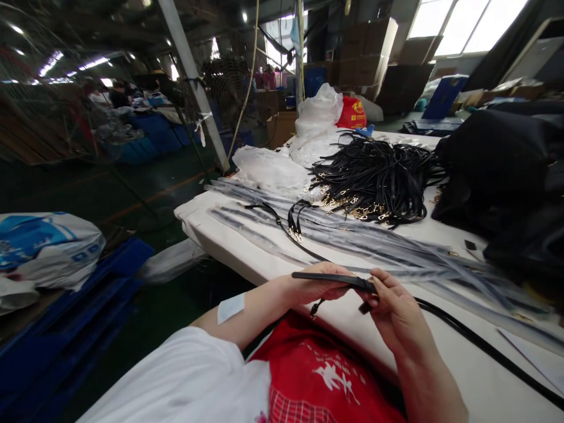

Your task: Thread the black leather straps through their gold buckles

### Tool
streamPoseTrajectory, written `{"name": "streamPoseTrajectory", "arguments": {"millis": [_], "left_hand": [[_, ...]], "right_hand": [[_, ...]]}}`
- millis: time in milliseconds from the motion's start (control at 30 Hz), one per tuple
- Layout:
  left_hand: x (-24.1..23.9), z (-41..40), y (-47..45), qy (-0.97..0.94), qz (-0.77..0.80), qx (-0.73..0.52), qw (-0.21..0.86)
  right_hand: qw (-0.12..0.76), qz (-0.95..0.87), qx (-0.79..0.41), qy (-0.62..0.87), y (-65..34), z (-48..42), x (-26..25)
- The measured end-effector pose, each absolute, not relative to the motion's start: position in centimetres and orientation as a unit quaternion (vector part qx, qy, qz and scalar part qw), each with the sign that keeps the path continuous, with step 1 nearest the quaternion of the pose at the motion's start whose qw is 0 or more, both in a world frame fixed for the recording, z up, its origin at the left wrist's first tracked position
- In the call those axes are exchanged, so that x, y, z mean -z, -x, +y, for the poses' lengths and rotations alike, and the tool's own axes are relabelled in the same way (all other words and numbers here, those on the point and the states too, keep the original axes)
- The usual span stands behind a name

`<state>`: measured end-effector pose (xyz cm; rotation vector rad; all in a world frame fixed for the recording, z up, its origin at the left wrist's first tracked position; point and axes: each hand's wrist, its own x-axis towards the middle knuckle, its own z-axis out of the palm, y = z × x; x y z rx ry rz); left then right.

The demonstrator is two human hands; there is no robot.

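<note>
A black strap (pixel 326 275) runs across both hands above the table's near edge. My left hand (pixel 319 285) is closed round it, with the strap's flat end lying over the wrist. The fingers of my right hand (pixel 390 299) pinch the strap where it looks doubled. Long black lengths trail from there to the right over the table (pixel 467 352). A short end with a small gold-coloured metal piece (pixel 314 311) hangs below my left hand. Beyond the hands, several short black straps with gold clasps (pixel 296 226) lie on clear plastic sleeves (pixel 352 235).
A large heap of black straps with gold clasps (pixel 379 170) covers the table's far part. White plastic bags (pixel 315 123) and a red bag (pixel 351 111) stand behind it. Black material (pixel 502 170) is piled at right. Blue pallets (pixel 79 346) lie on the floor at left.
</note>
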<state>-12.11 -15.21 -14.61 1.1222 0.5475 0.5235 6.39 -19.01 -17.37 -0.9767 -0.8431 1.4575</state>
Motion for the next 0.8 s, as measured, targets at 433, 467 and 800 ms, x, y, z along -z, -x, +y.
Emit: {"name": "streamPoseTrajectory", "arguments": {"millis": [433,467,800], "left_hand": [[14.1,-13.4,11.7,-0.517,0.287,-0.201,0.781],[14.0,-13.5,11.6,-0.517,0.292,-0.207,0.777],[14.2,-13.1,12.6,-0.522,0.318,-0.245,0.752]], "right_hand": [[0.369,-0.804,-0.11,0.454,-10.4,-19.1,14.1],[0.355,-0.811,-0.102,0.453,-10.3,-19.0,14.0],[0.305,-0.842,-0.133,0.423,-9.4,-18.0,14.3]]}}
